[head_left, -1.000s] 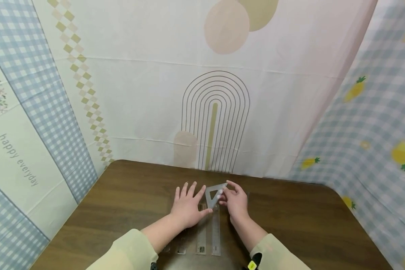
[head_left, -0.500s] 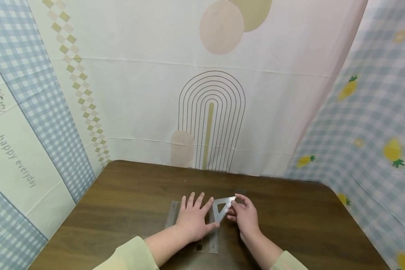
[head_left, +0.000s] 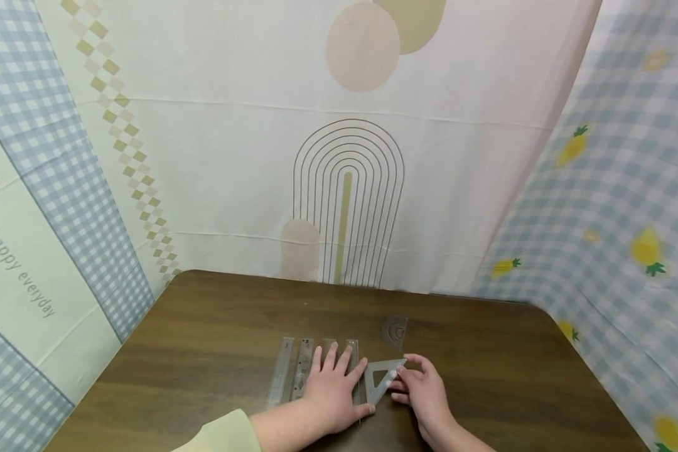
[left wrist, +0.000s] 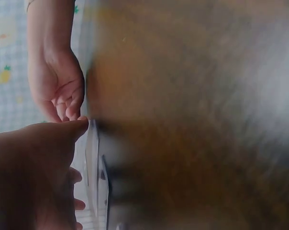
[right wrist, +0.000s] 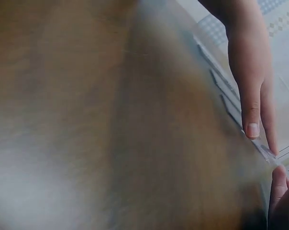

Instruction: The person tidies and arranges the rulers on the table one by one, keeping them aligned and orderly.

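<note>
In the head view, my right hand pinches the right corner of a clear triangular set square between thumb and fingers. My left hand lies with fingers spread over several clear straight rulers, standing side by side lengthwise. Its thumb and index fingertip touch the left side of the set square. Part of the rulers is hidden under this hand. The left wrist view shows the right hand beyond the left thumb. In the right wrist view, the left hand reaches down over the ruler edges.
A clear protractor lies on the brown wooden table, beyond the set square. A patterned cloth hangs behind the table's far edge. Checked cloths hang at both sides.
Both hands have moved toward me and to the right, bringing the set square along. The protractor and the left rulers, earlier mostly covered by the hands, now show. The head view has turned slightly right.
</note>
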A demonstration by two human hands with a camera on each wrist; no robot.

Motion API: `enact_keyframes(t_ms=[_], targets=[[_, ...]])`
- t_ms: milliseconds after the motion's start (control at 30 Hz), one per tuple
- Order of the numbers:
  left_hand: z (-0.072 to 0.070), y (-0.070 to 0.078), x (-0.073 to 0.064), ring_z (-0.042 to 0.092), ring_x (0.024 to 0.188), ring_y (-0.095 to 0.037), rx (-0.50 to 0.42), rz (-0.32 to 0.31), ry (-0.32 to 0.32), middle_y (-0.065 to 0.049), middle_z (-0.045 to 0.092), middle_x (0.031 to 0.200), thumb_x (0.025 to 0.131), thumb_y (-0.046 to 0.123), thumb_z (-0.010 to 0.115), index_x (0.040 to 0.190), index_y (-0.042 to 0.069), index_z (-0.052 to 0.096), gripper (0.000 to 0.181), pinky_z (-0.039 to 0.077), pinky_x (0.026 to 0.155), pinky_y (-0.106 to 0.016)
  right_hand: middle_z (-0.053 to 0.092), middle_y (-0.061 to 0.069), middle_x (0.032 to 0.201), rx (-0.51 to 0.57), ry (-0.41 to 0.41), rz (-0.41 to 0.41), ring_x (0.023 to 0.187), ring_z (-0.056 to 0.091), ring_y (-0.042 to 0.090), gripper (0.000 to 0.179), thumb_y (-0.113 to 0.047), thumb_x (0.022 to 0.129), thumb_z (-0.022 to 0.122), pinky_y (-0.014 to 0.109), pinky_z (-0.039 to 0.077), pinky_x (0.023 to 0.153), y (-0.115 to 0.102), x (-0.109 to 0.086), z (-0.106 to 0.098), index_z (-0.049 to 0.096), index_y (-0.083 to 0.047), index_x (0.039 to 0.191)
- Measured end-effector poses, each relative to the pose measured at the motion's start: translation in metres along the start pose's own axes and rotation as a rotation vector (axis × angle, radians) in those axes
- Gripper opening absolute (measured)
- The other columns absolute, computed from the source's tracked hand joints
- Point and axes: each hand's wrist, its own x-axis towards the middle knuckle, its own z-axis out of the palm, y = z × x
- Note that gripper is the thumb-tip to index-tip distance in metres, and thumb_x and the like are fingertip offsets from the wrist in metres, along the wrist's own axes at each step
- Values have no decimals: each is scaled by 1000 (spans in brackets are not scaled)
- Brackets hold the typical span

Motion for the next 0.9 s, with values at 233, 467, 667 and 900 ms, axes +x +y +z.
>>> enact_keyframes(t_ms=[233, 467, 667, 900], targets=[[2, 7, -5, 17, 150, -34, 49, 17, -9, -4, 30, 161, 83, 81, 46, 153, 38, 37, 82, 11, 117, -59, 69, 13, 92, -15, -36, 2, 77, 72, 21, 37, -1, 100, 53, 32, 59, 62, 7, -8, -10, 37, 4, 133], [-2, 9, -7, 19, 149, -34, 52, 25, -26, -3, 32, 160, 82, 82, 48, 151, 39, 42, 81, 12, 117, -58, 68, 12, 90, -9, -44, 1, 76, 71, 21, 34, 1, 100, 51, 32, 59, 62, 9, -10, -13, 36, 5, 130], [-4, 8, -5, 18, 150, -33, 44, 42, -38, -2, 32, 160, 82, 82, 48, 150, 38, 44, 81, 11, 117, -58, 67, 12, 90, -16, -55, 13, 76, 71, 22, 34, 1, 100, 51, 33, 58, 62, 9, -9, -14, 35, 3, 130], [-3, 8, -3, 17, 150, -32, 45, 58, -53, -1, 31, 160, 83, 82, 46, 151, 38, 42, 81, 11, 118, -57, 66, 12, 92, -73, -106, 51, 75, 70, 22, 40, -2, 99, 50, 36, 58, 63, 3, -5, -19, 35, 6, 135]])
